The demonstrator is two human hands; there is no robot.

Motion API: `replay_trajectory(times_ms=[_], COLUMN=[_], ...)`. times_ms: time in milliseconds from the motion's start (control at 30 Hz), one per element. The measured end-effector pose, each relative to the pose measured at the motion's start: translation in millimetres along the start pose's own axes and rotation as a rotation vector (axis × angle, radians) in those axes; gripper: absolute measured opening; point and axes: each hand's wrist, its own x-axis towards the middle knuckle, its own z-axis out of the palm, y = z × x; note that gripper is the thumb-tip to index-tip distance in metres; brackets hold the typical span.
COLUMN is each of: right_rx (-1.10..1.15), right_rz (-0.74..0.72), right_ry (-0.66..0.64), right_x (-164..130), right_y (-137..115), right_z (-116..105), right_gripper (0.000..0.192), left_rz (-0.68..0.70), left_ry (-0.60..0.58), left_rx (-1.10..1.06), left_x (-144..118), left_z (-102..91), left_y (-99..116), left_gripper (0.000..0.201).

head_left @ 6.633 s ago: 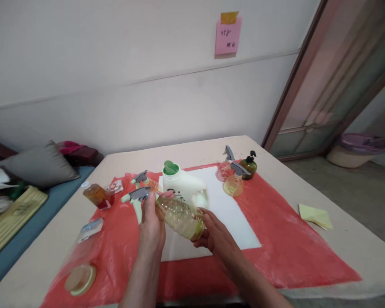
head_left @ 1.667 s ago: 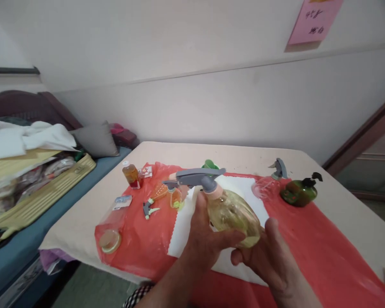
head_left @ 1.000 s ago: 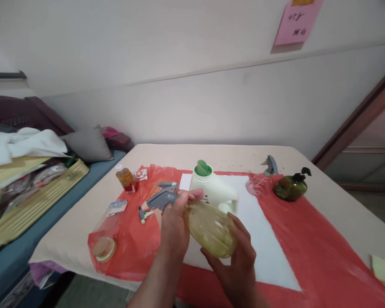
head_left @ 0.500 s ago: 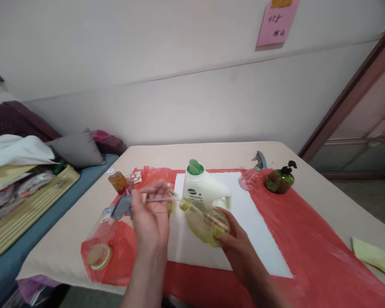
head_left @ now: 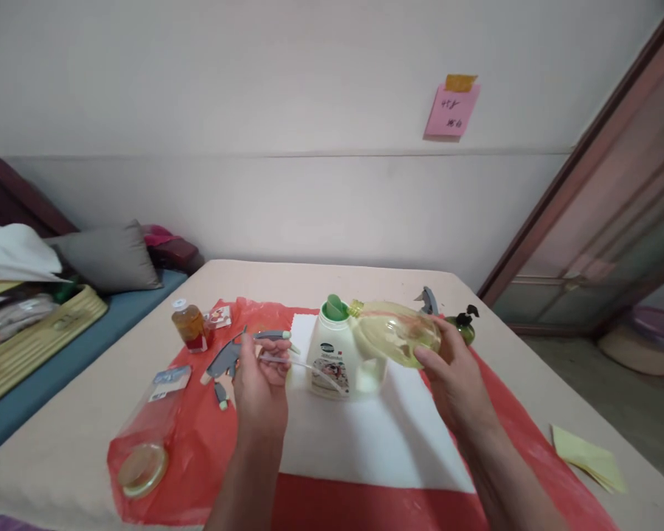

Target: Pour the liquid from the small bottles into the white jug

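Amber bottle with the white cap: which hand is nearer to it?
Left. The left hand is just right of the amber bottle; the right hand is across the white jug.

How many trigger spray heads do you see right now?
3: one gray head in the left hand, one small head lying on the red sheet, one behind the yellow bottle. Others may be hidden.
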Motion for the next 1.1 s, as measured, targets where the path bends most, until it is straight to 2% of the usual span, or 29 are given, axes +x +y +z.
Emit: replay_trajectory(times_ms=[200,400,533,633,733,900,1100], right_rx=[-0.245,-0.454,-0.586,-0.647,-0.704,-0.765,-0.749], right_rz=[-0.023,-0.058,-0.130,-0.213,-0.264,-0.366,-0.376], right_ry=[-0.104,-0.231,-0.236,-0.247,-0.296,-0.350,-0.341], right_x=[34,61,76,85,89,86,79], right_y=[-30,-63,-76,-85,-93,-103,-103], right_z=[7,19,31,43,56,78,90], right_gripper=[0.058,0.060,0.067,0.063,0.056,0.057,0.057], left_rz=[-0.038,-0.065,-0.083,-0.085,-0.093,-0.124,-0.121], left_ry=[0.033,0.015,0.002,0.004,0.006,-0.005,0.002], left_rx=[0.005,-0.008,0.001,0.005,0.002,-0.021,-0.030], left_x=[4,1,0,1,2,2,3], left_z=[-2.0,0.3,1.3,0.7,-0.3,-1.3,-3.5], left_y=[3,1,0,1,2,4,6], left_gripper=[0.038,0.039,0.037,0.036,0.036,0.037,0.037])
